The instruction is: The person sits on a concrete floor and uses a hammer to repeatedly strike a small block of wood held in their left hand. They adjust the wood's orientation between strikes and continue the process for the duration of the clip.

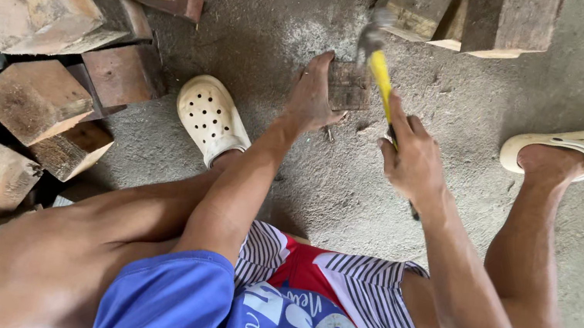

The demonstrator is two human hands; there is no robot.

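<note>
blue cloth of a sleeve [169, 297] and striped shorts [366, 285] are being seen closest, soft and creased, over bare bent knees. two pale perforated foam clogs [210, 116] are being worn, one on each foot, well apart on rough grey concrete floor [472, 114] that is being dusted with grit and splinters. weathered wooden offcuts [37, 96], blocky and coarse-grained, some dark, some reddish, are being heaped at the left, and more blocks [487, 15] are being stacked at the top edge. a small dark square wood block [350, 86] is being kept flat on the concrete between the feet, just beyond both hands. the left hand [310, 97] is being stretched forward from a straight forearm, fingers pressed on the block's left edge, steadying it rather than wrapped around it. the right hand [414, 160] is being closed firmly around the yellow handle of a hammer [380, 76], whose blurred metal head is being held above the block.
</note>
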